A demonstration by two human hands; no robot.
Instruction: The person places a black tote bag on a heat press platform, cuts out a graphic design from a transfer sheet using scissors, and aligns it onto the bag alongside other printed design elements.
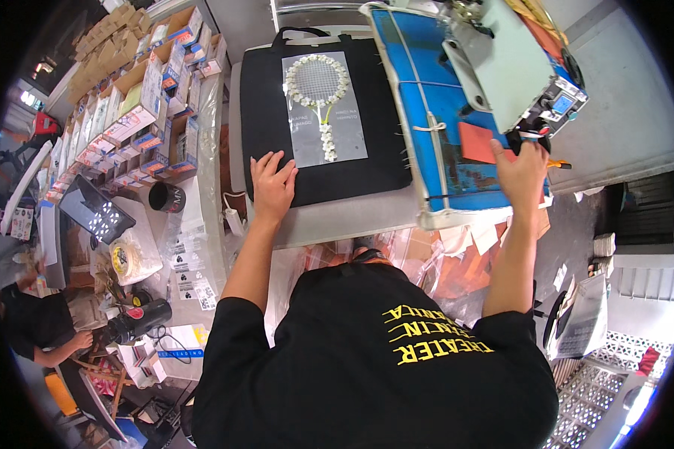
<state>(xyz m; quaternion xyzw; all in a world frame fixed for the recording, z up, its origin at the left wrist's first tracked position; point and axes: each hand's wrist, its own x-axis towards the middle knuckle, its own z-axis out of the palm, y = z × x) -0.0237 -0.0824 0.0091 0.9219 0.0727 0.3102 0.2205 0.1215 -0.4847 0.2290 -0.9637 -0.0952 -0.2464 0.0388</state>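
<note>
My left hand rests with fingers spread on a black tote bag, at the lower left of a clear sheet bearing a white flower racket design and small lettering. The bag lies on a grey platform. My right hand is closed round a dark handle of a heat-press-like machine with a small lit display, just above a blue padded board. An orange square pad lies on that board beside my right hand.
Stacked cardboard boxes line the left, above a tablet, a black cup and a tape roll. Another person works at lower left. Paper scraps and sheets lie below the platform.
</note>
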